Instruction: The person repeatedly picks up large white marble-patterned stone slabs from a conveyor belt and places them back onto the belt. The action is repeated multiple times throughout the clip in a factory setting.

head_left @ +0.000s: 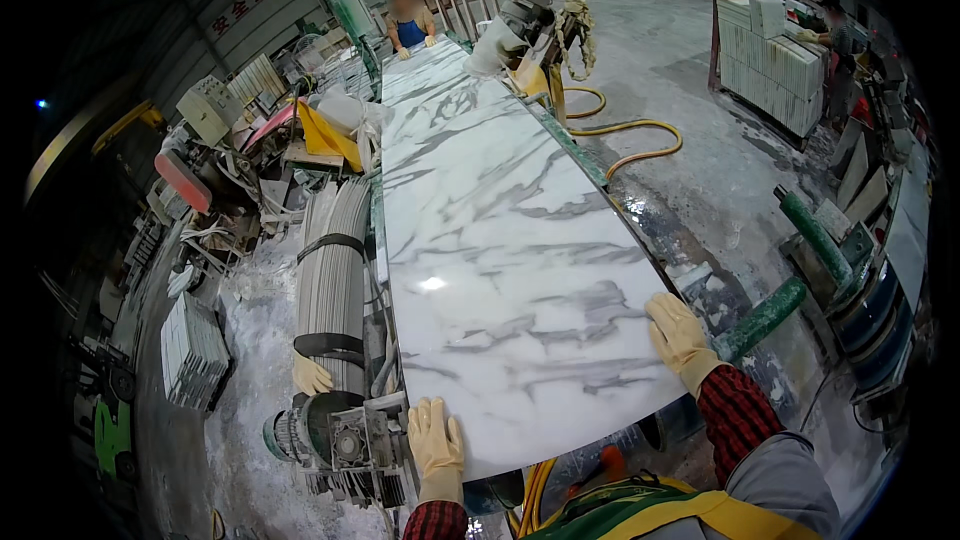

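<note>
A long white marble-look slab [520,270] with grey veins and a glossy face stretches away from me on a narrow machine bed. Cream work gloves cover both my hands. At the near left corner, my left hand [436,448] rests on the slab's edge with fingers stretched out, holding nothing. On the right edge, a little farther off, my right hand [682,342] lies against the slab, its fingers extended over the border. Beside the bed on the left is an electric motor [300,430], and a loose cream glove [311,376] lies near it.
At the slab's far end stands a co-worker [408,28] in a blue apron, hands on it. A grey ribbed bellows [332,270] runs along the left. Green rollers [762,320] jut out at right. A yellow hose [650,145] curls across the floor; stacked slabs [770,70] stand behind.
</note>
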Available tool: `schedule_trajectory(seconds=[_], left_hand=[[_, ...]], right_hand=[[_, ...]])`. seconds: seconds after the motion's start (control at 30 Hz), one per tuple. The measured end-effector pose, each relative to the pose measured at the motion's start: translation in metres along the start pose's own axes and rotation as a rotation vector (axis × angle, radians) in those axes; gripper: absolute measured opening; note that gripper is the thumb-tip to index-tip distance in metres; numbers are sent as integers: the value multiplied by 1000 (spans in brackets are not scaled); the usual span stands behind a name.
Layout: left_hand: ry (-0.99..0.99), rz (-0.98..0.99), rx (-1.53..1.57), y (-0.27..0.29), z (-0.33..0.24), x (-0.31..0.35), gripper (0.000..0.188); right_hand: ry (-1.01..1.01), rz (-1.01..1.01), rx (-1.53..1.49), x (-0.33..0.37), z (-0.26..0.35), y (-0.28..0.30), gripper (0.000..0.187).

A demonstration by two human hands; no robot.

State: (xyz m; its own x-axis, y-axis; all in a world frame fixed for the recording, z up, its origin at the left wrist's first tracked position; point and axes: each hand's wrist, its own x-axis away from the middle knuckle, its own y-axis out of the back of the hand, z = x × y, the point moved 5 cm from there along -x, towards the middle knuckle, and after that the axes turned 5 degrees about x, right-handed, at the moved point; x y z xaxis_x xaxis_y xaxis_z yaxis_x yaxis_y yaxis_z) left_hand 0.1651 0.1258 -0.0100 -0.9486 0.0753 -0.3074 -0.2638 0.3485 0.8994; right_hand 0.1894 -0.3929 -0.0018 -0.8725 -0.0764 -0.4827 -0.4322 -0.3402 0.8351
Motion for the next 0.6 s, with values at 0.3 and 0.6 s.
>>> schedule_trajectory(seconds=[0.3, 0.6], left_hand=[[7, -9, -22, -3, 2, 3, 53], [4, -15, -38, -5, 5, 8, 54]], right_hand=[[38, -52, 14, 4, -2, -1, 40], [36, -43, 12, 3, 6, 7, 37]])
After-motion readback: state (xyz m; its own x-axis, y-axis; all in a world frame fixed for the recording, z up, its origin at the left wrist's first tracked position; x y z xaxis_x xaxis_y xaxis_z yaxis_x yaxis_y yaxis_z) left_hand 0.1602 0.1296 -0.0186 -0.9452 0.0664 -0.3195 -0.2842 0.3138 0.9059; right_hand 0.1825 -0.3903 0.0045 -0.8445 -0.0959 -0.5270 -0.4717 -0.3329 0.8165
